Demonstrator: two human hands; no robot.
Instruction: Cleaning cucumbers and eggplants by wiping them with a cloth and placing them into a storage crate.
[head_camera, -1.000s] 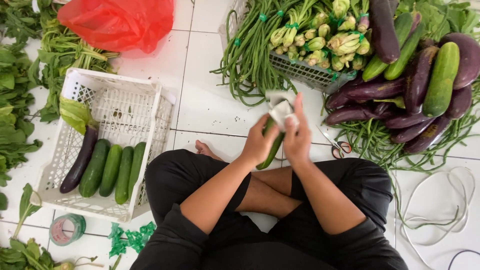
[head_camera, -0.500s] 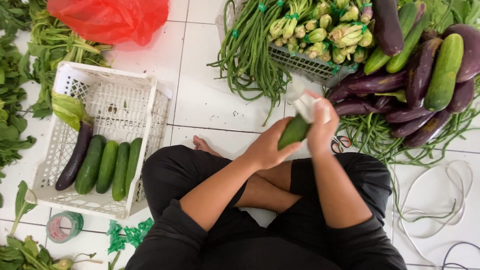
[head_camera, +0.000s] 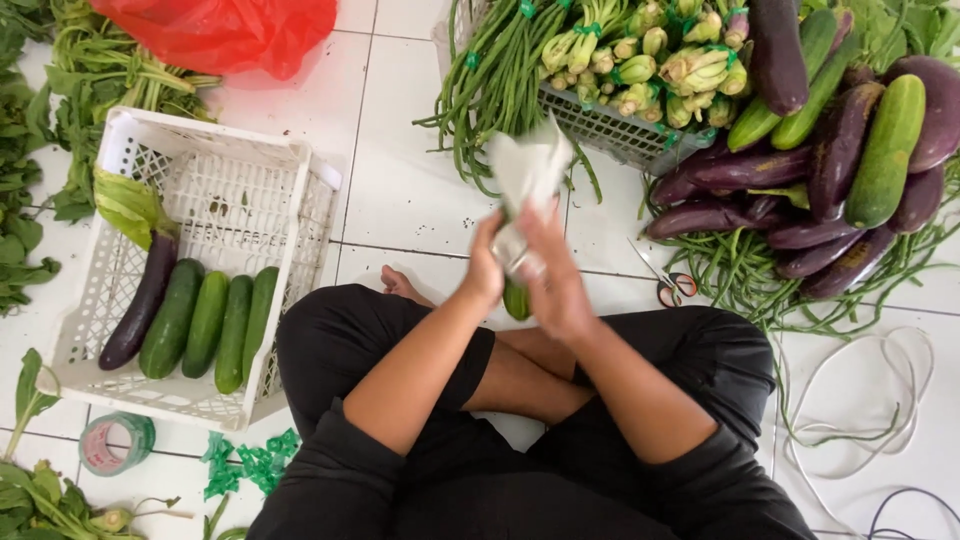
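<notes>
White tiled floor (head_camera: 400, 190) is carrying everything. Taking the white crate (head_camera: 215, 185) as landmark: a red bag (head_camera: 225, 30) is lying beyond it, a tape roll (head_camera: 115, 443) and green ties (head_camera: 245, 462) just before it, scissors (head_camera: 668, 282) and eggplants (head_camera: 760, 195) well to its right.

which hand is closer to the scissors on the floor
Right. The right hand sits just left of the scissors, gripping the paper-wrapped cucumber. The left hand holds the same cucumber from the far side, further from the scissors.

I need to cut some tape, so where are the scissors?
In the head view, the scissors lie on the tiled floor right of the right hand, beside the eggplants.
</notes>
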